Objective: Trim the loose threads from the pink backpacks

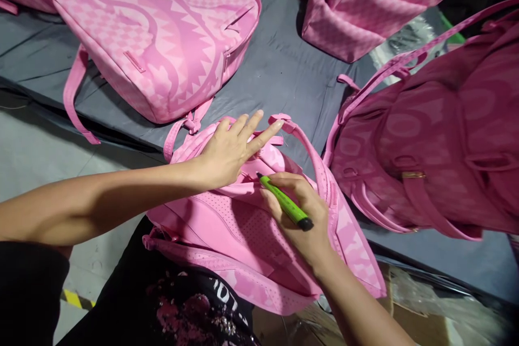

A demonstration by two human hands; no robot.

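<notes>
A pink backpack (pixel 239 238) lies back-side up at the table's near edge, partly on my lap. My left hand (pixel 229 148) rests flat on its upper part, fingers spread and pointing toward the top handle (pixel 284 120). My right hand (pixel 304 216) grips a green marker (pixel 286 204) with a black end, its tip touching the backpack just under my left hand.
Another pink backpack (pixel 162 38) with a shark-mouth pattern lies at the back left on the grey table cover (pixel 279 70). A darker pink backpack (pixel 438 135) sits at the right, one more (pixel 365 5) at the back. Clear plastic wrap (pixel 438 297) lies at the lower right.
</notes>
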